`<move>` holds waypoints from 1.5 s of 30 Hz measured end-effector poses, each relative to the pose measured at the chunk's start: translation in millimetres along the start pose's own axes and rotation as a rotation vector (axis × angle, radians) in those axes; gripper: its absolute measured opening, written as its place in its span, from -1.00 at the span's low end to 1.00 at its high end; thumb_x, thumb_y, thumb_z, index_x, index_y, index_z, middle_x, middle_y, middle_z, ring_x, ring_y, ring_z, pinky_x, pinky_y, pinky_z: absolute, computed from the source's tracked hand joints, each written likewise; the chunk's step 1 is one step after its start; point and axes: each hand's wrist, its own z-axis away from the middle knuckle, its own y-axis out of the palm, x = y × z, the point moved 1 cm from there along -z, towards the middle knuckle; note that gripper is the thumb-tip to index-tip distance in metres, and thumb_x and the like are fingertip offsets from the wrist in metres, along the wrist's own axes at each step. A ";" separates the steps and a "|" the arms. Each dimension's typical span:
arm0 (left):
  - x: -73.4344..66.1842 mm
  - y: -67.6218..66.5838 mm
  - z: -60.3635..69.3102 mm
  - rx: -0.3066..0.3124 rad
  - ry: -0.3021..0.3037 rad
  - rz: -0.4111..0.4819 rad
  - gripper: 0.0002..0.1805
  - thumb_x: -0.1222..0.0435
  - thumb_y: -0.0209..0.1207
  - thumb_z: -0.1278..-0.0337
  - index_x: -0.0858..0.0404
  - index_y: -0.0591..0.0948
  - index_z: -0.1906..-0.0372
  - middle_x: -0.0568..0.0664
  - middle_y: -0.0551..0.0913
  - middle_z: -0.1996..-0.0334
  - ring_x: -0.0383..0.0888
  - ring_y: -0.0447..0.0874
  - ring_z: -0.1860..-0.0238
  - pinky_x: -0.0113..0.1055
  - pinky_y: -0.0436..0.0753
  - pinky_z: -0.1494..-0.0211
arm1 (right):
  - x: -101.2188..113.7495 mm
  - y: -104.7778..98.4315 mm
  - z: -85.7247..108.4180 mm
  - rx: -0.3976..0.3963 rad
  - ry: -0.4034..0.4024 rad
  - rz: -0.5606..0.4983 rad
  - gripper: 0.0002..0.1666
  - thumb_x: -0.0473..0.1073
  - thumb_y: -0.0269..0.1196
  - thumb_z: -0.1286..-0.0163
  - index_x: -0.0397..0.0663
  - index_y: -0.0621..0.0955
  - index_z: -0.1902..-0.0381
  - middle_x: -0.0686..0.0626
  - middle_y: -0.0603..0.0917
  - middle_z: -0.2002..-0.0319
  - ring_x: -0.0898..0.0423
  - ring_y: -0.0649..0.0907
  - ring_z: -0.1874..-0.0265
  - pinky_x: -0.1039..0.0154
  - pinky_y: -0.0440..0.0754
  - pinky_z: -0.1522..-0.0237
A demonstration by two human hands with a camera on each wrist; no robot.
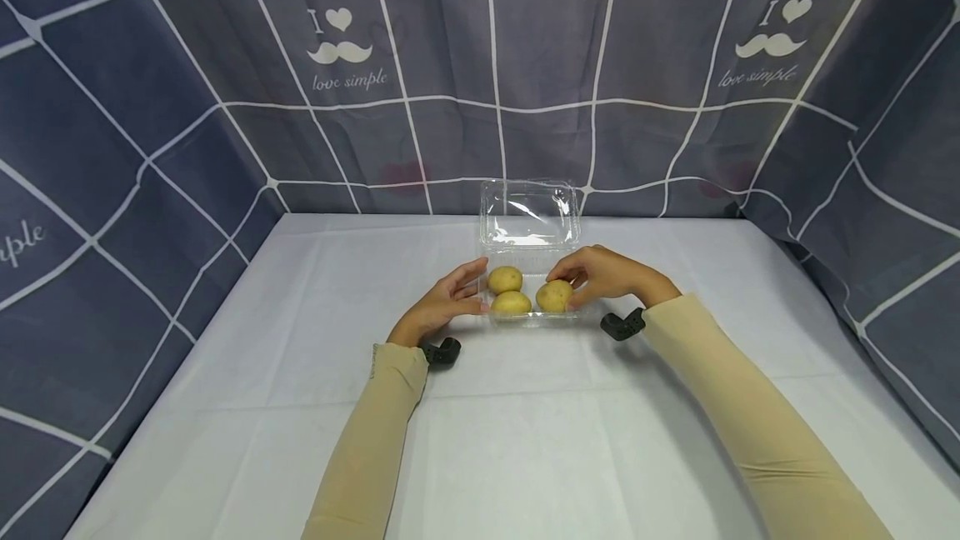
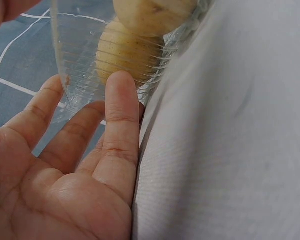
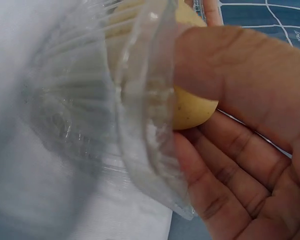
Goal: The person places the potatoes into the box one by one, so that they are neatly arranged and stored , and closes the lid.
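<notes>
Potato (image 1: 554, 297) in the grip, folks, at the right part of the clear container (image 1: 534, 318)! Behind the container rises the biggest thing on show, a dark grey-blue backdrop (image 1: 547, 48) with white grid lines, hearts, moustaches and "love simple". Under the container, white cloth (image 1: 517, 457) spreads wide. In front of it, tan sleeves (image 1: 367, 440) reach up from either side. Now the container itself: its see-through lid (image 1: 529, 217) stands open along the back edge.

To the hands! Right of the container, the right hand (image 1: 603, 275) has thumb and fingers closed round that potato; whether the potato touches the base, I cannot tell. Left of the container, the left hand (image 1: 446, 297) is loosely spread, fingers fairly straight, fingertips at the side wall, holding no potato. Inside the container's left half sit two more: a rear potato (image 1: 505, 279) and a front potato (image 1: 512, 304), close together. Smallest of all, black wrist devices (image 1: 622, 325), one each side, just ahead of the container's front edge.
</notes>
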 end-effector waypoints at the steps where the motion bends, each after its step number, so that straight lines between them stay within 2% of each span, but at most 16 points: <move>1: 0.0 -0.1 0.0 -0.001 -0.002 -0.001 0.01 0.49 0.33 -0.29 0.20 0.12 -0.76 0.15 0.05 -0.75 0.21 0.09 -0.71 0.03 0.17 -0.72 | 0.6 0.2 -0.6 0.003 -0.003 0.010 -0.44 -0.51 0.55 -0.15 -0.43 0.72 -0.16 -0.27 0.79 -0.10 -0.24 0.79 -0.09 -0.02 0.77 -0.18; 7: 0.2 0.1 0.5 -0.011 -0.018 0.003 0.03 0.48 0.35 -0.25 0.16 0.14 -0.76 0.11 0.07 -0.75 0.20 0.08 -0.71 0.03 0.18 -0.72 | 3.5 0.7 -3.4 0.033 -0.009 0.042 -0.45 -0.51 0.52 -0.13 -0.38 0.74 -0.15 -0.23 0.80 -0.09 -0.22 0.78 -0.09 0.01 0.80 -0.14; 13: 1.1 -0.6 -0.4 -0.002 -0.002 0.000 0.02 0.48 0.34 -0.27 0.20 0.13 -0.76 0.16 0.06 -0.75 0.23 0.07 -0.71 0.05 0.16 -0.73 | 2.8 1.4 -4.9 0.056 -0.022 0.059 -0.46 -0.49 0.53 -0.16 -0.34 0.75 -0.15 -0.18 0.81 -0.05 -0.15 0.76 -0.03 0.03 0.81 -0.06; 19: 1.4 -0.4 -2.1 0.012 0.021 0.005 0.01 0.50 0.32 -0.27 0.24 0.10 -0.76 0.22 0.04 -0.74 0.27 0.06 -0.70 0.06 0.16 -0.73 | 2.5 2.7 -4.4 0.060 0.000 0.077 -0.46 -0.50 0.50 -0.15 -0.28 0.76 -0.14 -0.10 0.82 0.01 -0.03 0.75 0.07 0.12 0.78 0.03; 32: 0.7 -1.0 -1.4 0.020 0.024 0.013 0.03 0.50 0.32 -0.27 0.26 0.08 -0.76 0.23 0.02 -0.74 0.28 0.05 -0.70 0.07 0.14 -0.73 | 2.8 4.1 -4.7 0.054 0.021 0.117 -0.47 -0.48 0.49 -0.15 -0.27 0.77 -0.14 -0.09 0.82 0.05 0.04 0.77 0.23 0.14 0.76 0.07; 39: 1.3 -1.2 -2.1 0.017 0.024 0.008 0.02 0.50 0.31 -0.28 0.26 0.09 -0.76 0.23 0.03 -0.74 0.27 0.07 -0.70 0.08 0.16 -0.72 | 4.6 1.4 -2.1 0.053 -0.069 0.109 -0.50 -0.40 0.49 -0.16 -0.29 0.76 -0.11 -0.09 0.81 0.09 0.08 0.76 0.26 0.18 0.77 0.14; 45: 1.1 -1.2 -1.9 0.017 0.021 0.006 0.02 0.49 0.31 -0.27 0.26 0.09 -0.76 0.23 0.03 -0.74 0.28 0.05 -0.70 0.08 0.15 -0.73 | 4.2 2.1 -3.2 0.051 0.027 0.115 -0.48 -0.41 0.55 -0.15 -0.32 0.76 -0.12 -0.15 0.81 0.01 -0.02 0.79 0.16 0.06 0.79 0.00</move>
